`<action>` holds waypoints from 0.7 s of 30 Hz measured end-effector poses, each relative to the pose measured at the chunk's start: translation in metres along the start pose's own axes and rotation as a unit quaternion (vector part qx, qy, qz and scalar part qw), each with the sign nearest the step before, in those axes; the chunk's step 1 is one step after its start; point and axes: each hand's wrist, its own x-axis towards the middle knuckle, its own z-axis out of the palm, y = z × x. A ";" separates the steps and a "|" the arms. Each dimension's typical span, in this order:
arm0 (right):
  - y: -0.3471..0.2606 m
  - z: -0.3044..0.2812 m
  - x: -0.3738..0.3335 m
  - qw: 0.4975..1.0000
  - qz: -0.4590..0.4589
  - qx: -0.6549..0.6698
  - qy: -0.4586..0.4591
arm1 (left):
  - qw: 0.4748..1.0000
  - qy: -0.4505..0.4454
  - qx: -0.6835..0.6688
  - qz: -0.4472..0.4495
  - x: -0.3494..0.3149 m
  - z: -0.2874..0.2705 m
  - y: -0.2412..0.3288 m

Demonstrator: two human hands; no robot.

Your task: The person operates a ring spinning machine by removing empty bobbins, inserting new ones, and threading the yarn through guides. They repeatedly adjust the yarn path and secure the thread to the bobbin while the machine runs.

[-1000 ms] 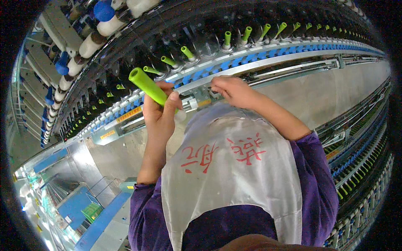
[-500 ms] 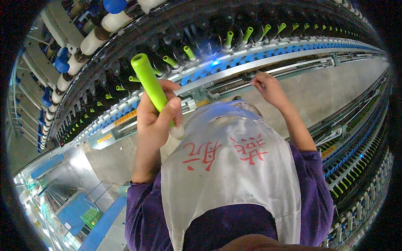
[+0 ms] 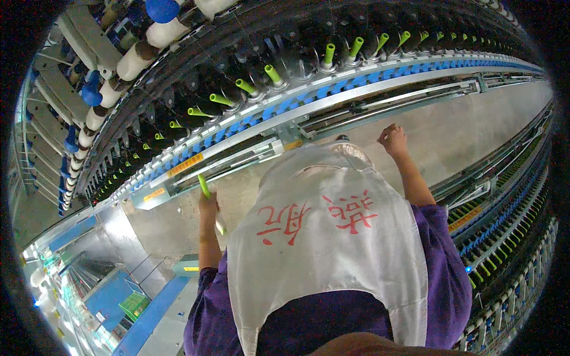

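Observation:
My left hand hangs low at my left side, closed round a green bobbin. The tube's green end sticks up above the fist, and a whitish lower end shows beneath it. Out to the right, my right hand is held over the aisle with its fingers curled together; whatever they may pinch is too small to make out. Before me runs a spinning frame with a row of green bobbins upright on spindles. One spindle place in that row shows no green tube.
A metal rail and blue strip edge the frame. White yarn rolls hang at upper left. Another machine stands close on the right. A green crate sits by blue panels at lower left. The grey floor lies between.
My left hand has dropped down and away from the spindle row with the bobbin still in it. The right hand has shifted slightly right and lower. The blue light on the rail no longer shows.

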 end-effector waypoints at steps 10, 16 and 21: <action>-0.038 0.006 0.029 0.984 -0.134 -0.099 -0.066 | 0.876 0.137 -0.365 -0.284 -0.095 -0.026 -0.257; -0.127 -0.020 0.076 0.975 -0.201 0.010 -0.097 | 0.976 0.056 -0.114 -0.174 -0.033 0.026 -0.116; -0.188 -0.039 0.086 0.951 -0.255 0.176 -0.018 | 0.998 0.021 -0.060 -0.001 -0.020 0.035 -0.022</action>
